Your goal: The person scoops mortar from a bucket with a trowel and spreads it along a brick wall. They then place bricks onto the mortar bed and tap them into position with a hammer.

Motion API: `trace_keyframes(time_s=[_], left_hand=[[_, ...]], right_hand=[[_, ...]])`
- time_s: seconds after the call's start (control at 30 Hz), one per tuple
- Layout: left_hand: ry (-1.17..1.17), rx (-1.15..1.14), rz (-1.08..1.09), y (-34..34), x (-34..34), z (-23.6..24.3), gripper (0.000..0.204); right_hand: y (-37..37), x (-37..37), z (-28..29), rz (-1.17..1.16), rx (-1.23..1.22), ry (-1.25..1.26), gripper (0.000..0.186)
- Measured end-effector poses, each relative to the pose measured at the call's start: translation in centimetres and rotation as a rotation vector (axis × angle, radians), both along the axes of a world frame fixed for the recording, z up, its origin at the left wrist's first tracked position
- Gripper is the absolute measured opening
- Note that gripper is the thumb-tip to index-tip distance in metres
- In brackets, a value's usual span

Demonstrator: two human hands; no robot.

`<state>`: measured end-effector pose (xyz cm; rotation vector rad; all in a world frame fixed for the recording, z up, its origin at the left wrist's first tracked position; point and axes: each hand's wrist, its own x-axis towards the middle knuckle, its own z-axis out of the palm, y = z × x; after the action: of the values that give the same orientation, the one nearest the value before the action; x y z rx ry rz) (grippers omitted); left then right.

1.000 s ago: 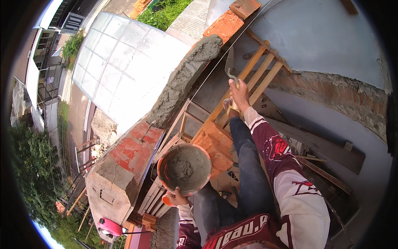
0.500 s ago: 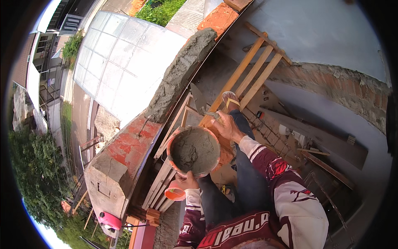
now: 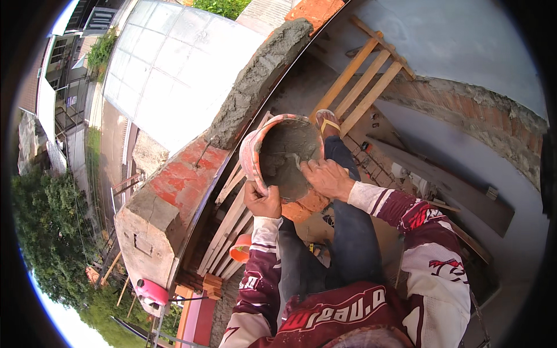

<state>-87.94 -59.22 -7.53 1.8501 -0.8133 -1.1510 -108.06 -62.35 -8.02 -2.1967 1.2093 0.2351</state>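
Observation:
My left hand point(image 3: 262, 200) is closed on the near rim of a reddish bucket point(image 3: 250, 155), which is tilted to the right. Grey wet mortar point(image 3: 284, 145) coats its inside and lies in it. Over the right side of the bucket, my right hand point(image 3: 329, 178) is closed round a trowel point(image 3: 297, 160); the handle is hidden in the fingers and most of the blade is down in the mortar. Left of the bucket, a thick rough bed of mortar point(image 3: 261, 72) runs along the top of the wall, apart from both hands.
The wall top continues toward me as a red-stained ledge point(image 3: 188, 168) with a concrete block end point(image 3: 145, 223). A pink object point(image 3: 152, 292) sits there. Below are wooden planks point(image 3: 229, 232), a small orange pail point(image 3: 241, 248), stacked bricks point(image 3: 212, 286) and a timber frame point(image 3: 362, 81) beside my sandalled foot.
My right hand has brought the trowel from beside the mortar bed down into the bucket. The bucket has risen, moved right and tipped, with my left hand still on its rim.

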Motion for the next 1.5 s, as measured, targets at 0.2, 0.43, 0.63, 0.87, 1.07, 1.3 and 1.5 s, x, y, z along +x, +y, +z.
trace_keyframes(time_s=[0.2,0.43,0.63,0.87,1.07,1.3,1.5], left_hand=[[0.067,-0.084,0.024,-2.0,-0.3,1.1,0.032],[-0.016,-0.237,-0.011,-4.6,-1.3,0.9,0.032],[0.006,-0.119,-0.062,-4.4,0.8,1.1,0.028],[0.006,-0.191,-0.067,-4.3,-1.9,1.5,0.032],[0.021,-0.218,-0.132,-5.8,-2.8,1.6,0.029],[0.106,-0.121,-0.189,-5.6,-0.2,1.6,0.027],[0.054,-0.168,-0.238,-5.1,-2.5,1.9,0.028]], right_hand=[[-2.5,-4.7,-0.1,-0.181,-0.177,0.063,0.020],[1.2,-0.7,-2.9,-0.324,0.493,-0.325,0.032],[3.2,-2.0,0.0,-0.250,-0.006,-0.207,0.037],[0.8,-5.7,0.8,-0.423,0.006,0.057,0.032],[2.9,-2.7,-1.2,-0.525,0.537,-0.459,0.031],[4.7,-4.4,0.4,-0.332,-0.021,-0.227,0.030],[2.0,-7.7,2.9,-0.382,-0.100,-0.036,0.033]])
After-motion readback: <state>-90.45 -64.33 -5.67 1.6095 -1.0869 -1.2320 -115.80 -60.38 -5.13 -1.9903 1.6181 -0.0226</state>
